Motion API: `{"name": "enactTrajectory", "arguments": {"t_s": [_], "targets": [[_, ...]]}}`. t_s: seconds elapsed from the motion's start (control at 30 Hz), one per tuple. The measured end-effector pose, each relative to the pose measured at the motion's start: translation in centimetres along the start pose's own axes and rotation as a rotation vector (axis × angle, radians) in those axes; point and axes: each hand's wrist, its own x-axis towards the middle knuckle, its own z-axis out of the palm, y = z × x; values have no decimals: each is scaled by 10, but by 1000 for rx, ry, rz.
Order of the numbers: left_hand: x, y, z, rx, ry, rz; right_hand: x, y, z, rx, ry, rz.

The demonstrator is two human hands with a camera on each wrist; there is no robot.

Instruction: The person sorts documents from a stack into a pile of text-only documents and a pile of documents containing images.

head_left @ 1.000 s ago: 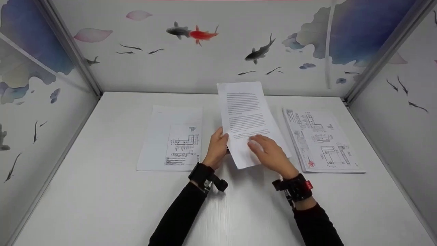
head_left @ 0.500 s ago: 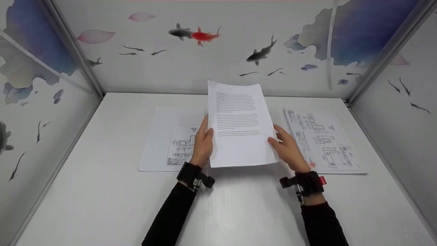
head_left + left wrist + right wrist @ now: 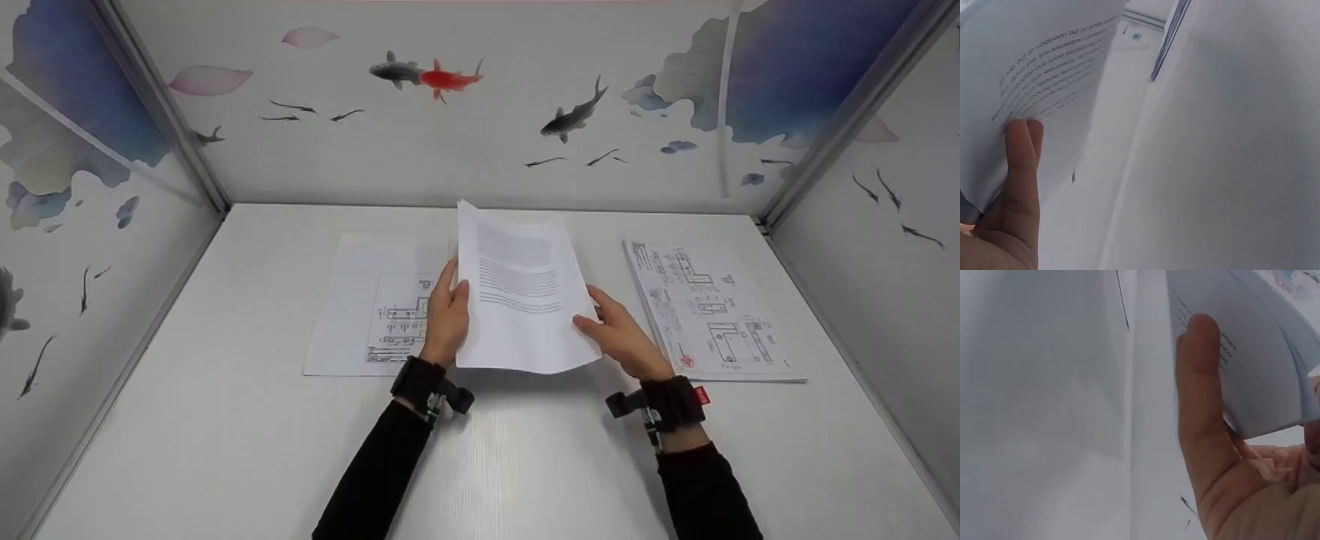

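Printed paper (image 3: 525, 334) is held up over the middle of the table, its lines of text facing the head camera. Its surface bows and its top left corner sticks up. My left hand (image 3: 448, 319) grips the left edge, thumb in front and fingers behind. At the right edge, my right hand (image 3: 626, 337) pinches the paper low down. The left wrist view shows fingers (image 3: 1021, 163) against the paper's printed back (image 3: 1061, 67). A finger (image 3: 1202, 388) lies along the curved paper (image 3: 1266, 394) in the right wrist view. How many sheets there are, I cannot tell.
Flat on the white table (image 3: 187, 420) at left lies a sheet with a technical drawing (image 3: 349, 315), partly covered by my left hand. A stack of drawing sheets (image 3: 712, 315) lies at right. Panels with painted fish (image 3: 300, 165) enclose the back and sides.
My right hand has gone from the paper's front to its right edge. The paper turned to face the camera; since then its top has dropped and it has bowed inward.
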Motion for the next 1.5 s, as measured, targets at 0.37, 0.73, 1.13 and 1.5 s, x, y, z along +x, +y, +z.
{"name": "enactTrajectory", "arguments": {"t_s": [0.37,0.73,1.13,1.5], "targets": [[-2,-6,6,-9,-177,-167,0,7,1,52,78,6],[-11,-8,12,233,-282,-239,0,15,6,53,62,84],[-15,0,7,589,-337,-247,3,32,4,-143,56,129],[-25,7,5,1026,-315,-166,4,32,0,-342,35,177]]}}
